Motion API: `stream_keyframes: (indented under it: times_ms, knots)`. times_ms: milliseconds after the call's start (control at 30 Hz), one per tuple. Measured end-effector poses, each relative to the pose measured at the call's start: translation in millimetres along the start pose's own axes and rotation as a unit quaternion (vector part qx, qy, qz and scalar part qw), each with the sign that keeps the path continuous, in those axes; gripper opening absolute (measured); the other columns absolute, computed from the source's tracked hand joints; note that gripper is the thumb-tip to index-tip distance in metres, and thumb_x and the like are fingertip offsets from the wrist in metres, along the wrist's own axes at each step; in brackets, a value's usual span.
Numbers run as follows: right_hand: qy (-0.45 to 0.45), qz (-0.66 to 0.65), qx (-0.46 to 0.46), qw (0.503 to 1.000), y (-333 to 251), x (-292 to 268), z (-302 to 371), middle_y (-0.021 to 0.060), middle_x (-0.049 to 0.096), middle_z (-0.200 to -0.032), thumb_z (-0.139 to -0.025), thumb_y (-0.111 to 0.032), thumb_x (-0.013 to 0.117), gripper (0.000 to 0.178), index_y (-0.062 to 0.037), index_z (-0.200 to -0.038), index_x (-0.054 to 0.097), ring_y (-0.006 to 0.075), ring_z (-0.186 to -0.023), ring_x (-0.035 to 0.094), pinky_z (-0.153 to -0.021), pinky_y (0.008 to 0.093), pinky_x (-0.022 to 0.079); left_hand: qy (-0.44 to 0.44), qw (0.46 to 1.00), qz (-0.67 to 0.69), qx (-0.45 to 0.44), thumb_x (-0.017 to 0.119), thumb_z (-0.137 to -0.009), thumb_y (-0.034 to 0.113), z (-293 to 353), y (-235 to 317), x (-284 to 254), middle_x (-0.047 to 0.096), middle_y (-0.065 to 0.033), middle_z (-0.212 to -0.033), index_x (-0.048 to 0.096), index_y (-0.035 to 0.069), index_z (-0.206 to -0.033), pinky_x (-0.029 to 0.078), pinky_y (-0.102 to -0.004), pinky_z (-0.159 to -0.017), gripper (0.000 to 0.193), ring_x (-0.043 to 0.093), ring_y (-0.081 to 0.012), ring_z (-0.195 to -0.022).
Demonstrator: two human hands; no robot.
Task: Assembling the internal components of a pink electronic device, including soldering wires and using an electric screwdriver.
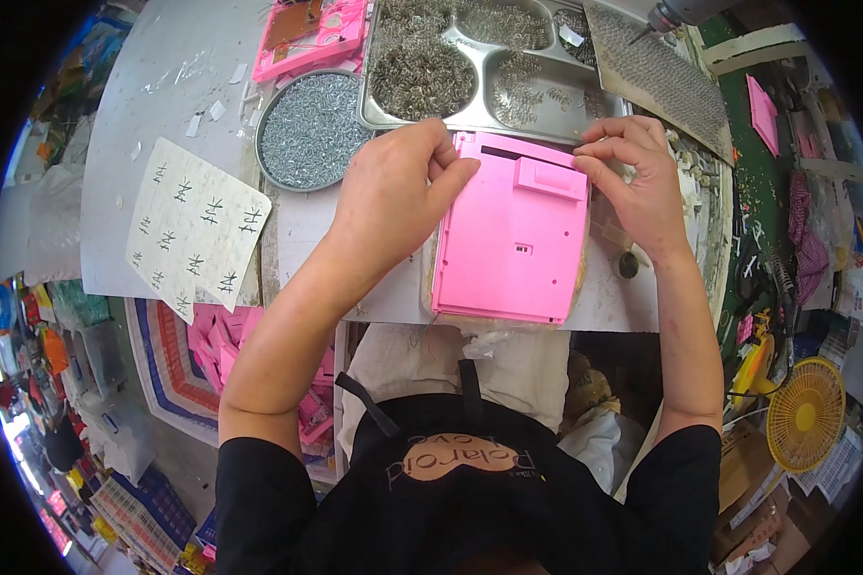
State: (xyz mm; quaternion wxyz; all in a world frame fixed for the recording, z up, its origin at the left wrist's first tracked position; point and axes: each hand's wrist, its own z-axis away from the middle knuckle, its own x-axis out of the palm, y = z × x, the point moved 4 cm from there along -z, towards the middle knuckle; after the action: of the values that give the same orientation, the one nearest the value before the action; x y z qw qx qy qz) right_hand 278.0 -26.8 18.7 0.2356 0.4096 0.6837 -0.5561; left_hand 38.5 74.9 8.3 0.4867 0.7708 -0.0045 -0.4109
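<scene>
A flat pink plastic casing (513,240) lies in front of me at the table's near edge, on a pad wrapped in clear plastic. Its face has a raised bar near the top, a small slot and a few holes. A dark gap runs along its far edge. My left hand (393,187) is closed at the casing's upper left corner, thumb on top, its other fingers partly hidden. At the upper right corner, my right hand (635,172) has thumb and fingertips pinched against the edge. Anything small between those fingertips is too fine to make out.
Beyond the casing stands a metal compartment tray (484,120) of coil springs. Left of it sit a round dish (312,129) of small screws, an opened pink case (307,40) and a marked white card (197,225). A power screwdriver (676,14) hangs upper right; a yellow fan (805,414) stands right.
</scene>
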Motion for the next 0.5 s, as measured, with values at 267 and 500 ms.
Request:
stream_keyframes:
  times_ms: [267,500]
  knots:
    - [0.017,0.076,-0.090,0.993,-20.2,-15.7,6.0,0.0016,0.073,-0.104,-0.078,-0.012,0.081,0.017,-0.0107,-0.095,0.082,0.0262,-0.108,0.055,-0.095,0.0362,0.046,-0.018,0.998,0.051,-0.044,0.075,-0.091,0.019,0.3,-2.8,6.1,0.052,-0.0028,-0.063,0.058,0.001,-0.081,0.040,-0.0304,-0.055,0.026,0.046,-0.0120,-0.057]
    - [0.018,0.045,-0.053,0.997,-46.4,-3.3,57.4,0.0025,0.070,-0.116,-0.073,-0.012,0.085,0.026,-0.0182,-0.099,0.084,0.0283,-0.110,0.049,-0.098,0.0391,0.041,-0.036,0.986,0.131,-0.094,0.078,-0.091,0.017,6.5,-14.1,11.1,0.047,0.0073,-0.073,0.059,0.003,-0.087,0.035,-0.0226,-0.057,0.023,0.040,-0.0030,-0.067]
